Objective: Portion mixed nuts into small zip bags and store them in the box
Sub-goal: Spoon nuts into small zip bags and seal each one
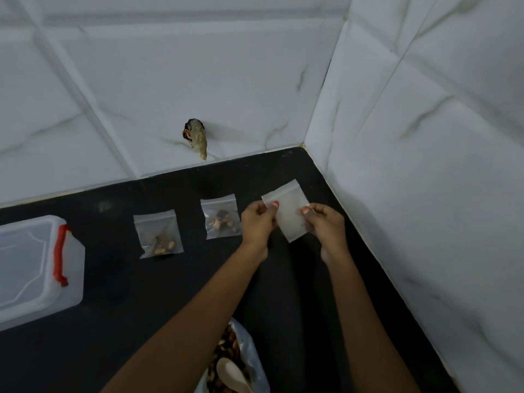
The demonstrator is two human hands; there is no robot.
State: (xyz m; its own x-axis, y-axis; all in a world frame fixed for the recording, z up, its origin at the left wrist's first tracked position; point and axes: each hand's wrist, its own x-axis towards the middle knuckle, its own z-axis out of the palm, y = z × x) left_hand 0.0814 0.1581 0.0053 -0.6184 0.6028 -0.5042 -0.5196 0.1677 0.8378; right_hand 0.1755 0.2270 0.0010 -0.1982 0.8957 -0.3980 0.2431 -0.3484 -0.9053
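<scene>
Toward the far right corner of the black counter, my left hand and right hand each pinch one side of a small zip bag, fingers clamped on it. Left of it lie a filled bag, a second filled bag, then the box.

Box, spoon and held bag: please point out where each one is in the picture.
box [31, 268]: head view, on the middle of its lid.
spoon [230, 371]: head view, on its bowl.
held bag [289, 214]: head view, on its bare middle.
</scene>
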